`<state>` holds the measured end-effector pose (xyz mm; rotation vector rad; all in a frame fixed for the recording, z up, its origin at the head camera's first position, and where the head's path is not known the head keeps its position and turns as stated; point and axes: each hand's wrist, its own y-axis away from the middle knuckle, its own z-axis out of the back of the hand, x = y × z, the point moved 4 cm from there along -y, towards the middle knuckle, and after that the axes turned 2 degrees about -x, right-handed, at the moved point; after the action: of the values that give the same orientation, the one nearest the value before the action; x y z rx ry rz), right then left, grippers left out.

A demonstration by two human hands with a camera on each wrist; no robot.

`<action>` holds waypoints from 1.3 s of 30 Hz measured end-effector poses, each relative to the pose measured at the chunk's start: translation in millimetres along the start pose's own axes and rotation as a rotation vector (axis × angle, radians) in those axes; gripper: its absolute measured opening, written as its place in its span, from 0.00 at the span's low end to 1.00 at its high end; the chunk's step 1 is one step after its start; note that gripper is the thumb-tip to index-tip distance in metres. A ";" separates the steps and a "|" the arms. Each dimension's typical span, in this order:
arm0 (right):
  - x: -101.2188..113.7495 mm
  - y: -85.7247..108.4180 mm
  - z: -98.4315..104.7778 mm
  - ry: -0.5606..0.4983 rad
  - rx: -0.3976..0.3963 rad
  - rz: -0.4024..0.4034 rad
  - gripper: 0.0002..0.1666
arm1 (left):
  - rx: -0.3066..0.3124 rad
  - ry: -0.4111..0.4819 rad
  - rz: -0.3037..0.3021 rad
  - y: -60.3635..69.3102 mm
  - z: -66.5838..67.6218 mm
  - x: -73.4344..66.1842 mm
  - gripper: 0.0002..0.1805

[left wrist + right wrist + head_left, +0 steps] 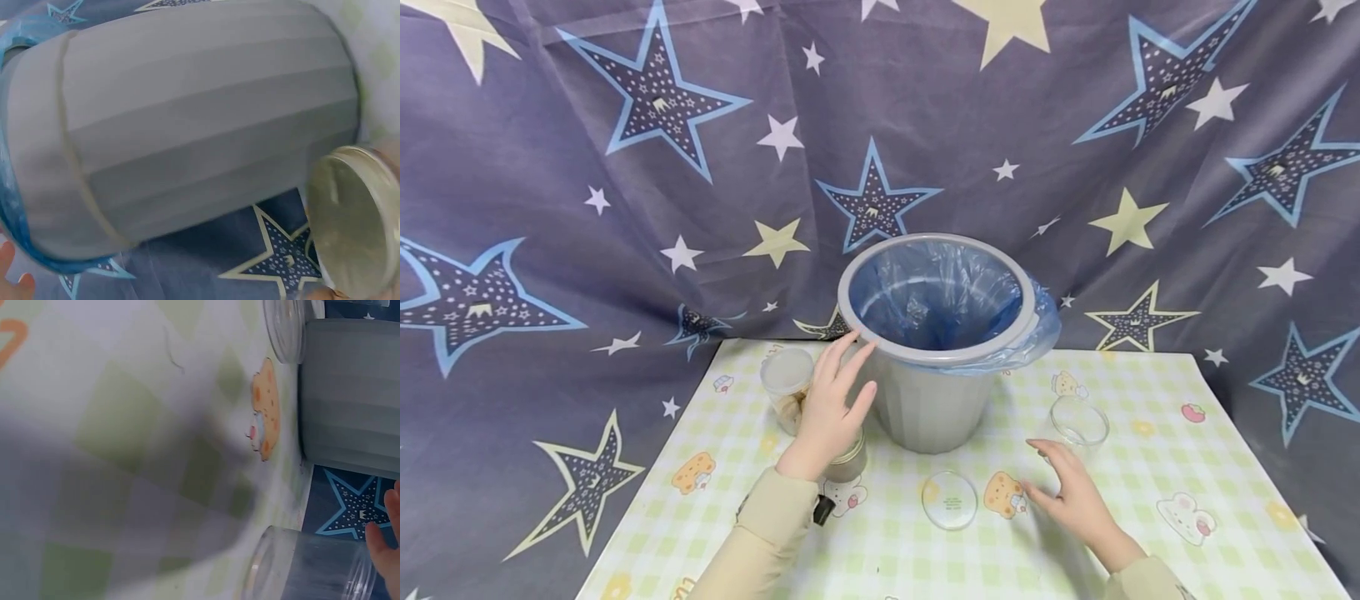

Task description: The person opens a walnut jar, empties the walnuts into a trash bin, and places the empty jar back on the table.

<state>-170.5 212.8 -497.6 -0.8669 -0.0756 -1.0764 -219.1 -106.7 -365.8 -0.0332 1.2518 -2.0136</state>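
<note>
My left hand (829, 408) hovers by the left side of a grey waste bin (932, 404), fingers loosely spread near its rim; contact cannot be told. A blue bag (955, 292) lines the bin. Just beyond that hand stands a lidded clear jar (786, 372) with brown pieces inside. Partly hidden by the left wrist is a second jar (847, 462), whose gold-coloured rim shows in the left wrist view (350, 225). My right hand (1072, 496) holds nothing, its fingers relaxed beside an open clear jar (1078, 423). Between the hands lies a clear round lid (950, 501).
A table with a green checked, cartoon-printed cover (1157, 467) carries everything. Behind it hangs a dark star-patterned cloth (925, 108), close to the bin's back. Part of the blue bag hangs over the bin's right rim.
</note>
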 end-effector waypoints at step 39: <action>9.5 2.7 -30.7 -0.143 0.186 -0.030 0.28 | 0.236 0.218 0.782 153.8 -28.4 109.4 0.67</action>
<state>-174.1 186.4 -515.7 -0.7754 -0.3052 -1.0168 -219.6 -187.9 -538.5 0.6981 0.9328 -1.4717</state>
